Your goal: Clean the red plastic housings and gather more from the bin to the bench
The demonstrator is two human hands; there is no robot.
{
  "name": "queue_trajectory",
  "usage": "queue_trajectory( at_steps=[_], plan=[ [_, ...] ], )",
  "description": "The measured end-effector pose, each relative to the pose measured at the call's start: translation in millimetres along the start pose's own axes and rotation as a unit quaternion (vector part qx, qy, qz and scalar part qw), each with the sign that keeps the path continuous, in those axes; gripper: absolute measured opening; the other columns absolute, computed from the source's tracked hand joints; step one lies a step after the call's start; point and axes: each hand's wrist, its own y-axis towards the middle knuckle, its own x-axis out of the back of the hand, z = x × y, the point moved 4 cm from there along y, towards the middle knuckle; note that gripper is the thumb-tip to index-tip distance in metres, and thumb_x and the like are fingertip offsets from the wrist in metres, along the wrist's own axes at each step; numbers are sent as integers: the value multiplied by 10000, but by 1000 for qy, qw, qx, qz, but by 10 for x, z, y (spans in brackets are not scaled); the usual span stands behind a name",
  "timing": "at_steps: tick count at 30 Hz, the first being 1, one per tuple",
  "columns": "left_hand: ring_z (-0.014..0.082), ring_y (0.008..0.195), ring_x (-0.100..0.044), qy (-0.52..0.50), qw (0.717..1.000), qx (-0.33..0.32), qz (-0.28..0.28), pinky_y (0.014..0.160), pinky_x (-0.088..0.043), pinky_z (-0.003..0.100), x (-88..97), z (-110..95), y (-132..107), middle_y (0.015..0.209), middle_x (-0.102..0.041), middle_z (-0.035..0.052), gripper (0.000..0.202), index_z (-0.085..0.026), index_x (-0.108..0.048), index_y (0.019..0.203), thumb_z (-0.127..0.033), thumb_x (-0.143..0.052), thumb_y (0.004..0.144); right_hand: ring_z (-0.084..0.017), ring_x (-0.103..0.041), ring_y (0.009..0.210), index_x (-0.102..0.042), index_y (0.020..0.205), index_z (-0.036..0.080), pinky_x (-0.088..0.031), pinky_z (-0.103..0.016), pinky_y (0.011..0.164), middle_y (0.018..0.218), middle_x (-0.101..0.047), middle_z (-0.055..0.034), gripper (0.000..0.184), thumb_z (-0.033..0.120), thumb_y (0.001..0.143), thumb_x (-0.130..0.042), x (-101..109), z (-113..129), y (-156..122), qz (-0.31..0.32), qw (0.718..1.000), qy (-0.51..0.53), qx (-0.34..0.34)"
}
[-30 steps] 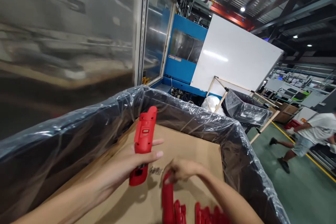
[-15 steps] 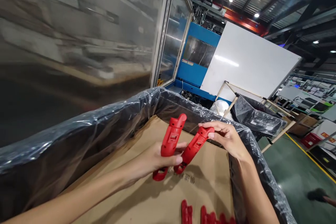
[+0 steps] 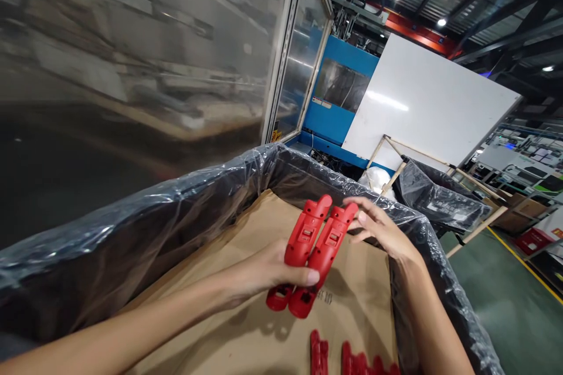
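My left hand [image 3: 281, 269] is closed around two long red molded plastic parts, its thumb lying across their lower ends. The left red part [image 3: 302, 240] and the right red part [image 3: 328, 243] sit side by side, tilted, each with a small rectangular slot and a rounded tip. At the upper end of the right part, my right hand [image 3: 382, 231] has its fingers apart; whether a fingertip still touches the part I cannot tell. Below, several more red parts [image 3: 358, 363] lie on the brown cardboard sheet [image 3: 211, 316], cut off by the frame edge.
The cardboard lies inside a deep bin lined with clear plastic film [image 3: 176, 193]. A transparent guard panel [image 3: 145, 58] stands at left. Beyond are a blue machine [image 3: 329, 105], a white board [image 3: 431, 94] and a framed, film-lined bin [image 3: 440, 193]. Green floor [image 3: 488, 269] shows at right.
The right red part has come up against the left one, and my left thumb now spans both. My right hand's fingers have loosened from the right part's upper end.
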Motion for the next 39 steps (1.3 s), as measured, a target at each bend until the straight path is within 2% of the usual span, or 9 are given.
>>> queue_trajectory(
  at_steps=[2,5,8,11,17,20,24,33,39],
  plan=[
    [185,749,-540,-15,999,0,-30,702,-410,294,63,30,9,796,-617,8,427,-168,-618,867,-441,-853,639,-173,-717,730,-621,1112,166,-582,-274,589,921,-742,-121,750,796,855,-306,-169,-326,86,71,988,-103,-96],
    [220,821,-581,-42,996,2,-82,786,-448,342,171,50,15,842,-645,37,442,-160,-618,887,-457,-846,651,-185,-549,347,-608,491,186,-453,-289,366,377,-551,-38,608,770,651,-660,-786,-812,92,220,919,-248,-215],
    [246,914,-598,-59,991,4,-122,840,-464,372,260,39,9,923,-662,45,472,-172,-615,968,-443,-849,660,-280,-566,358,-384,235,227,-466,-394,405,252,-405,-15,642,583,444,-875,-1532,-1111,-23,349,833,-340,-261],
    [240,891,-606,-72,987,6,-143,808,-480,360,309,36,0,934,-670,46,476,-178,-621,971,-421,-869,646,-329,-626,470,-275,194,227,-503,-451,524,229,-323,10,718,451,456,-905,-1893,-1179,-76,390,809,-368,-240],
    [233,893,-611,-113,981,23,-158,800,-506,341,298,29,-19,895,-669,33,566,-195,-620,957,-521,-893,584,-163,-679,683,-716,778,165,-564,-314,697,695,-708,24,168,327,765,-756,-1030,-790,138,306,929,-177,-109],
    [220,906,-609,-119,978,27,-167,808,-508,329,302,-12,-36,955,-672,27,592,-207,-612,1003,-527,-891,591,-228,-685,966,-701,1096,160,-559,-332,836,1104,-727,-59,410,438,795,-700,-335,-503,168,191,981,-38,-24],
    [277,1008,-603,-102,985,46,-128,876,-493,378,331,19,-41,987,-682,60,607,-196,-617,1043,-519,-885,605,-235,-698,1013,-583,1315,174,-568,-376,865,1107,-735,-113,609,463,797,-718,176,-256,20,100,990,93,24],
    [277,1034,-601,-76,992,79,56,935,-448,379,74,53,-63,1065,-698,57,708,-209,-580,1157,-522,-868,590,-183,-715,914,-656,1239,238,-608,-293,747,1068,-745,-74,480,349,787,-775,200,109,-101,65,978,181,83],
    [212,869,-570,-62,991,108,50,782,-437,301,-56,-19,-123,894,-666,3,707,-166,-599,1028,-502,-901,485,-150,-686,863,-610,1270,218,-611,-283,753,1004,-715,-33,651,539,726,-768,10,239,72,49,980,179,75]
  ],
)
